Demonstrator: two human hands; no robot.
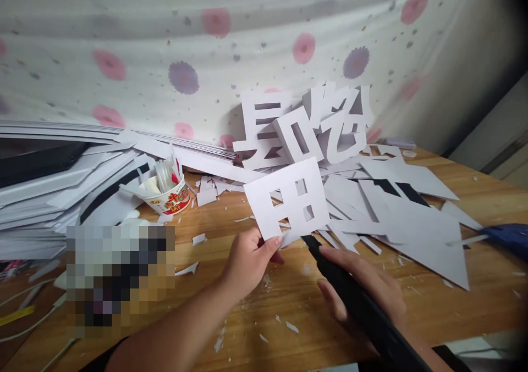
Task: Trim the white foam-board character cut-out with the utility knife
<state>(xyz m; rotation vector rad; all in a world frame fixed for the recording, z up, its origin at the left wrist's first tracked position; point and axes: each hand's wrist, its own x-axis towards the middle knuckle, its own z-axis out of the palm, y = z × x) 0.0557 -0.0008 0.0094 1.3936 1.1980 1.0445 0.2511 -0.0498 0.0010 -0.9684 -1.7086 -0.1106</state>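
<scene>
Illumination on my feed is moderate and diffuse; I find the source out of frame. The white cut-out panel (290, 196) at centre reads bright, with defined edges. Toward 1 o'clock, I register grey shading in the recesses of the white cut-out characters (287, 141) and a soft shadow off their 9 o'clock side on the floral sheet (251, 59), which dulls to grey at 12 o'clock. The 2 o'clock corner drops to black. Wide-angle stretch and softness affect the blue item (505, 240) at 3 o'clock. A coarse pixel mosaic (120, 281) obscures detail at 8 o'clock.
</scene>
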